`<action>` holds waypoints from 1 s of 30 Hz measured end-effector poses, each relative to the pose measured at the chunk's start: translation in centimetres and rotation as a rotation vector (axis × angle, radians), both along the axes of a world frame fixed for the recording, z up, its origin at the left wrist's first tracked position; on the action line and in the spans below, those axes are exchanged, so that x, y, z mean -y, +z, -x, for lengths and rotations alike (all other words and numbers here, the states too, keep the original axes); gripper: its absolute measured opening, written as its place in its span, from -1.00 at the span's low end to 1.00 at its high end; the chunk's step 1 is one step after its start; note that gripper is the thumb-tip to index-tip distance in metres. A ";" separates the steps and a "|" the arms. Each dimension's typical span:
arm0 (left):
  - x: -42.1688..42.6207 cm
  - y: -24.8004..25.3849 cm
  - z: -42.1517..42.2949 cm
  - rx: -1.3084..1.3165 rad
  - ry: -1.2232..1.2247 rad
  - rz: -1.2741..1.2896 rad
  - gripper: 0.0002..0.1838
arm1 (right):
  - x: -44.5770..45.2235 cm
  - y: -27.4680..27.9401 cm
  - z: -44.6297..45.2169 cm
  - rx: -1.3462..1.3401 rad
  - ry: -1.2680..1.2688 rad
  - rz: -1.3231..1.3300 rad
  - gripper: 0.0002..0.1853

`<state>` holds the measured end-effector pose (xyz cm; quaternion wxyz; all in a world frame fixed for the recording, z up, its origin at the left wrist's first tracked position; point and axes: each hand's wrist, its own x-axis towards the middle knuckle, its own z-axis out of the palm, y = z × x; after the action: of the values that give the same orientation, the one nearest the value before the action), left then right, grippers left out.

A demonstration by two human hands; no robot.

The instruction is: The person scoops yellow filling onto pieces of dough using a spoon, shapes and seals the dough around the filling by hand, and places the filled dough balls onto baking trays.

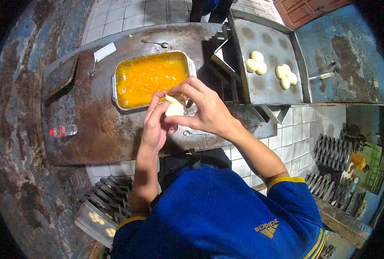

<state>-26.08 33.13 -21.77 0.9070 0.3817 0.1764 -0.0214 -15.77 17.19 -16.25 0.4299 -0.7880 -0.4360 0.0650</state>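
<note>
Both hands hold one pale piece of dough (174,108) over the near right part of a metal pan (114,88). My left hand (154,123) is wrapped round its left side, fingertips on the dough. My right hand (207,108) curves over it from the right, thumb below and fingers above. The pan holds a glossy orange-yellow filling (151,77). To the right, a large metal tray (265,93) carries two clusters of smooth dough balls, one cluster (256,63) at its left and another (286,77) at its right.
On the worn metal table (101,125) lie a spoon (156,43) behind the pan, another spoon (196,133) near the front edge, a bottle with a red cap (63,131) and a dark flat board (61,80). Someone's legs (209,11) show beyond the table.
</note>
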 end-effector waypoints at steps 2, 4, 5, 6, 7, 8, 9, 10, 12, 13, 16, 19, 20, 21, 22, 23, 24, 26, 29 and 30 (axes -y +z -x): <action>0.6 0.3 0.1 0.070 0.008 0.005 -0.60 | 0.8 -0.2 -0.8 -0.071 -0.031 -0.065 -0.57; 1.8 1.4 -0.3 0.143 0.086 -0.033 -0.58 | 1.6 -0.7 -1.5 -0.274 -0.107 -0.172 -0.69; 2.4 2.0 -0.7 0.148 0.083 -0.041 -0.58 | 2.1 -1.7 -1.4 -0.571 -0.150 -0.241 -0.75; 2.9 2.8 -1.3 0.123 0.137 -0.177 -0.58 | 2.6 -1.6 -1.3 -0.802 -0.168 -0.332 -0.75; 3.4 3.2 -1.9 0.100 0.193 -0.313 -0.58 | 3.2 -1.5 -1.3 -1.033 -0.180 -0.422 -0.75; 4.1 1.7 -3.3 0.236 0.307 -0.415 -0.66 | 3.9 -1.8 -1.2 -1.205 -0.158 -0.481 -0.74; 5.0 2.6 -4.2 0.246 0.308 -0.422 -0.66 | 4.7 -2.5 -1.0 -1.376 -0.134 -0.538 -0.71; 6.3 4.2 -5.1 0.278 0.322 -0.492 -0.71 | 5.4 -2.9 -0.8 -1.542 -0.072 -0.612 -0.63; 8.8 5.5 -6.7 0.354 0.343 -0.636 -0.78 | 6.6 -2.9 0.3 -1.559 0.017 -0.823 -0.57; 9.8 6.2 -7.7 0.437 0.312 -0.785 -0.78 | 7.2 -2.5 0.6 -1.527 0.049 -0.912 -0.54; 15.8 9.2 -8.8 0.442 0.202 -0.404 -0.75 | 9.7 -1.0 -0.2 -1.138 -0.206 -1.002 -0.39; 20.5 8.5 -11.2 0.615 0.175 -0.335 -0.64 | 13.9 -0.3 -2.8 -0.722 -0.320 -0.925 -0.61; 22.0 8.5 -11.9 0.607 0.160 -0.300 -0.63 | 15.4 -0.5 -3.5 -0.715 -0.289 -0.913 -0.61; 23.3 9.0 -12.4 0.598 0.146 -0.266 -0.62 | 17.0 -0.4 -4.1 -0.704 -0.269 -0.914 -0.60; 24.3 9.6 -12.8 0.615 0.139 -0.274 -0.62 | 18.6 -0.3 -4.7 -0.693 -0.250 -0.915 -0.60; 25.2 10.3 -13.2 0.606 0.154 -0.331 -0.61 | 20.7 0.1 -5.5 -0.776 -0.160 -0.814 -0.60; 25.9 11.0 -13.8 0.607 0.165 -0.394 -0.60 | 22.2 1.3 -6.0 -0.800 -0.103 -0.787 -0.60; 27.1 11.3 -14.9 0.663 0.176 -0.376 -0.50 | 25.0 3.9 -6.8 -0.845 0.008 -0.728 -0.59; 31.6 11.4 -16.1 0.728 0.116 -0.449 -0.41 | 26.4 2.0 -7.5 -0.717 -0.123 -0.950 -0.54; 32.8 11.4 -16.7 0.763 0.071 -0.429 -0.43 | 26.9 1.6 -7.9 -0.635 -0.202 -0.973 -0.55</action>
<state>-9.37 0.37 -10.40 0.8075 0.5359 -0.1579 0.1892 -7.90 -9.76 -14.66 0.8556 -0.4796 -0.1882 0.0490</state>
